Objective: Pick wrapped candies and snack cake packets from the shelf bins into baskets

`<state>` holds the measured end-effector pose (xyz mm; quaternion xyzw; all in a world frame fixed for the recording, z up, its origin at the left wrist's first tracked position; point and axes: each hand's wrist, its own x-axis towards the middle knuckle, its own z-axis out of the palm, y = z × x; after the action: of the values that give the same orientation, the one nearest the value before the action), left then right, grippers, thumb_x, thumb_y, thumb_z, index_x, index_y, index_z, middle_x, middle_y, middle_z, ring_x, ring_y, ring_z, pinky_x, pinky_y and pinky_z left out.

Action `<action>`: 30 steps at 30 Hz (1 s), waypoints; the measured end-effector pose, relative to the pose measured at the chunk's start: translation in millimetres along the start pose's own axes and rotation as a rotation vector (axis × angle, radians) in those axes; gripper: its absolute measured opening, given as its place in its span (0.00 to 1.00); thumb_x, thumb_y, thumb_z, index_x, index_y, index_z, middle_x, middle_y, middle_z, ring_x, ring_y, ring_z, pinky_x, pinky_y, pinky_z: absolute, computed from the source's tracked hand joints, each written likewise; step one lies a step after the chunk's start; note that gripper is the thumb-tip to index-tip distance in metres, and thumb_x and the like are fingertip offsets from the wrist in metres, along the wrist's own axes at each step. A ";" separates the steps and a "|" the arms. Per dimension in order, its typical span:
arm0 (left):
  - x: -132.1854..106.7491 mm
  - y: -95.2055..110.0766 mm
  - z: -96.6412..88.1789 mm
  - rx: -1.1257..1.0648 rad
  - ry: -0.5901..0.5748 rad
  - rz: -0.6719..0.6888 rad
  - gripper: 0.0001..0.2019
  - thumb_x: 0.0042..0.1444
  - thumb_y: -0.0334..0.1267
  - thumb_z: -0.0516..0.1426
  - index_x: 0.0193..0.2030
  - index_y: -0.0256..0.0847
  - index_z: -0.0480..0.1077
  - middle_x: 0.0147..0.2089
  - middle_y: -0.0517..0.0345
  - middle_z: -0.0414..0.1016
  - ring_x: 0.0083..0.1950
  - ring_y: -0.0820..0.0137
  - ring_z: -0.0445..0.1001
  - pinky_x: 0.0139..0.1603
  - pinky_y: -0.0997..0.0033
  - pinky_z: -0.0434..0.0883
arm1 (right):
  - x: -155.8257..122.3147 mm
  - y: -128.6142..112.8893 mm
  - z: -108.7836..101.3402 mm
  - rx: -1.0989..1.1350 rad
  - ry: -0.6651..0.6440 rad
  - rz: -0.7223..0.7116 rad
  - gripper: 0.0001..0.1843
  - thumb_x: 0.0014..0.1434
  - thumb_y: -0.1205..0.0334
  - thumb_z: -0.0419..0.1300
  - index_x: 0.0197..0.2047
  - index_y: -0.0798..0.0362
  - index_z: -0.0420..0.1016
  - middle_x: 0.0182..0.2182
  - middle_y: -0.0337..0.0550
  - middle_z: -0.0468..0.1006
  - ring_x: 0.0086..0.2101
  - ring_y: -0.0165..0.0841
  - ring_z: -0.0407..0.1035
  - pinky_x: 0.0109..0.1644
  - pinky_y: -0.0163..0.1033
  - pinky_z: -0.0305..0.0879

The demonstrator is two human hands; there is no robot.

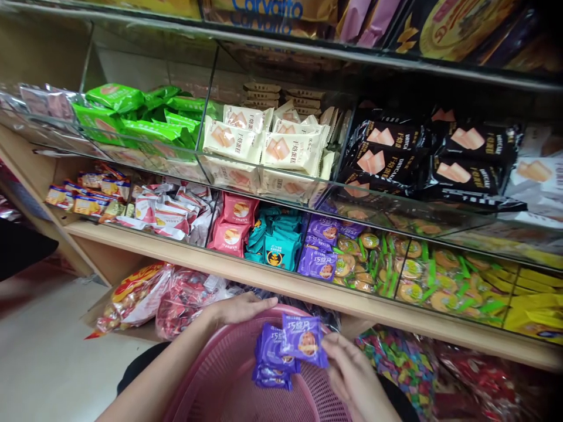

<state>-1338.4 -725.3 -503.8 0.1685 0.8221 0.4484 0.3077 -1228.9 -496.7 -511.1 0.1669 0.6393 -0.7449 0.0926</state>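
My left hand (244, 307) lies on the far rim of a pink mesh basket (206, 357), fingers stretched out along the edge. Between finger and thumb, my right hand (349, 369) pinches a purple cookie packet (303, 337) by its right edge, over the basket. More purple cookie packets (275, 354) are bunched beneath and beside it, partly covered by the held one. Just above, in a shelf compartment, sit matching purple packets (317, 264), with red packets (233, 225) and teal packets (277, 240) to their left.
A wooden shelf edge (264, 281) runs above the basket. Clear dividers separate round biscuits (444, 281) and yellow packets (534, 313). Higher up are green packets (145, 117), cream packets (264, 140) and black packets (422, 152). Bagged sweets (132, 299) lie under the shelf.
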 end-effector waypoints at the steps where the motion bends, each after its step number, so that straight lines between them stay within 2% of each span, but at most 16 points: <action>1: -0.5 0.7 -0.2 -0.023 -0.017 -0.019 0.37 0.50 0.71 0.46 0.37 0.38 0.78 0.38 0.50 0.79 0.36 0.63 0.71 0.36 0.71 0.62 | 1.7 8.1 3.7 -0.008 -0.011 0.012 0.24 0.40 0.40 0.66 0.24 0.52 0.67 0.09 0.24 0.51 0.12 0.18 0.37 0.17 0.31 0.31; 3: -1.1 1.7 -0.8 -0.038 -0.050 -0.058 0.36 0.50 0.71 0.46 0.40 0.39 0.78 0.42 0.51 0.79 0.40 0.61 0.72 0.39 0.71 0.63 | 3.6 17.4 11.6 -0.027 -0.022 0.021 0.23 0.41 0.41 0.66 0.24 0.52 0.67 0.10 0.25 0.52 0.12 0.19 0.38 0.17 0.31 0.31; 5: -1.2 2.0 -1.2 -0.021 -0.050 -0.058 0.36 0.50 0.71 0.46 0.40 0.40 0.78 0.42 0.52 0.79 0.40 0.61 0.72 0.39 0.71 0.63 | 3.4 19.7 19.5 -0.029 -0.024 0.016 0.22 0.42 0.42 0.66 0.23 0.53 0.67 0.11 0.26 0.54 0.13 0.19 0.40 0.18 0.31 0.33; 8: -0.5 1.6 -1.2 0.041 -0.026 -0.041 0.36 0.50 0.71 0.45 0.32 0.39 0.77 0.32 0.54 0.76 0.33 0.65 0.68 0.34 0.71 0.60 | 2.7 18.2 28.2 -0.017 -0.037 0.020 0.23 0.42 0.41 0.65 0.24 0.53 0.66 0.10 0.25 0.54 0.12 0.19 0.39 0.18 0.31 0.33; 11: 0.6 0.5 -1.1 0.089 -0.027 -0.003 0.34 0.50 0.71 0.45 0.21 0.40 0.68 0.21 0.60 0.64 0.26 0.71 0.59 0.28 0.72 0.54 | 4.3 17.8 31.8 -0.010 -0.046 0.026 0.24 0.42 0.39 0.65 0.25 0.53 0.67 0.08 0.24 0.52 0.13 0.19 0.38 0.18 0.31 0.34; 13: 1.4 -0.7 -1.2 0.095 -0.049 0.028 0.32 0.49 0.71 0.47 0.18 0.40 0.62 0.19 0.63 0.56 0.24 0.74 0.53 0.25 0.73 0.51 | 5.3 18.3 32.2 -0.005 -0.041 0.037 0.25 0.41 0.39 0.65 0.26 0.53 0.67 0.09 0.23 0.52 0.13 0.19 0.38 0.18 0.31 0.34; 15: 2.1 -2.3 -1.4 0.096 -0.063 0.035 0.31 0.48 0.70 0.49 0.18 0.40 0.61 0.20 0.64 0.54 0.23 0.75 0.51 0.24 0.74 0.49 | 5.4 19.0 31.9 0.000 -0.027 0.053 0.26 0.40 0.38 0.66 0.26 0.53 0.67 0.09 0.23 0.52 0.13 0.19 0.37 0.18 0.31 0.32; 21: 3.4 -5.5 -2.2 0.078 -0.100 0.034 0.28 0.44 0.68 0.56 0.26 0.40 0.70 0.23 0.64 0.60 0.26 0.75 0.55 0.25 0.76 0.53 | 8.1 27.8 27.1 -0.040 0.027 -0.001 0.24 0.40 0.38 0.66 0.25 0.52 0.70 0.11 0.25 0.51 0.14 0.21 0.39 0.18 0.31 0.35; 23: 3.3 -5.1 -2.5 0.073 -0.101 0.038 0.28 0.44 0.67 0.56 0.26 0.40 0.71 0.23 0.64 0.60 0.26 0.74 0.55 0.26 0.76 0.53 | 11.6 34.4 23.9 -0.088 0.055 -0.051 0.23 0.42 0.38 0.65 0.25 0.51 0.72 0.11 0.28 0.54 0.14 0.22 0.42 0.18 0.32 0.39; 25: 3.2 -4.4 -2.6 0.081 -0.098 0.042 0.28 0.45 0.67 0.55 0.26 0.40 0.71 0.23 0.64 0.60 0.26 0.74 0.56 0.26 0.76 0.53 | 15.0 40.8 20.9 -0.147 0.069 -0.111 0.22 0.44 0.38 0.64 0.24 0.51 0.73 0.14 0.32 0.62 0.16 0.26 0.51 0.18 0.33 0.46; 28: 2.8 -3.7 -2.2 0.094 -0.099 0.053 0.27 0.47 0.66 0.54 0.26 0.39 0.71 0.23 0.64 0.60 0.26 0.74 0.56 0.26 0.76 0.53 | 17.8 47.6 18.2 -0.189 0.077 -0.202 0.21 0.48 0.40 0.63 0.25 0.51 0.75 0.22 0.39 0.73 0.24 0.33 0.65 0.27 0.35 0.61; 30: 2.9 -4.1 -1.7 0.091 -0.102 0.062 0.27 0.48 0.66 0.53 0.25 0.39 0.70 0.22 0.64 0.59 0.26 0.74 0.55 0.26 0.76 0.53 | 18.3 50.2 17.6 -0.192 0.076 -0.232 0.20 0.49 0.41 0.62 0.26 0.52 0.74 0.25 0.40 0.76 0.29 0.36 0.69 0.33 0.37 0.65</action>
<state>-1341.7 -727.0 -507.5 0.2305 0.8194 0.4106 0.3270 -1230.5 -520.9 -561.8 0.1107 0.7256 -0.6791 -0.0028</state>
